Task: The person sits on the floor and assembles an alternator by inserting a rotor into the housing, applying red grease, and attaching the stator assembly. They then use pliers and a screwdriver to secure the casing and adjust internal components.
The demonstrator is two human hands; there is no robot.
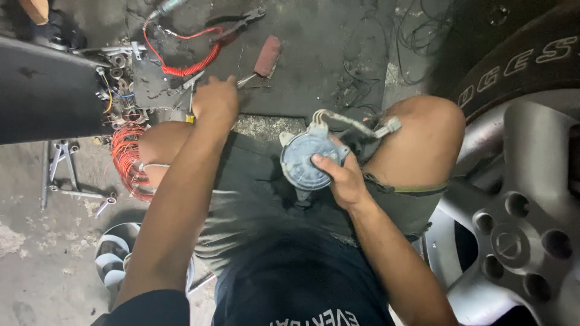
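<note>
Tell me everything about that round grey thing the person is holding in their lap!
The round grey part looks like a small electric motor with a dusty metal casing, dull blue-grey and grimy. It has a disc-shaped face turned up toward the camera, a short stub sticking out below, and pale wires leaving its top and ending in a whitish plug. The right hand grips it from the right side, thumb across its face. It sits above the person's dark shorts, between the knees.

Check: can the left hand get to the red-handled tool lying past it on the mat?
Probably yes. The left hand is already stretched out over the tools at the mat edge, and the red-handled tool lies just beyond it with nothing on top. The right hand is busy gripping the round motor.
</note>
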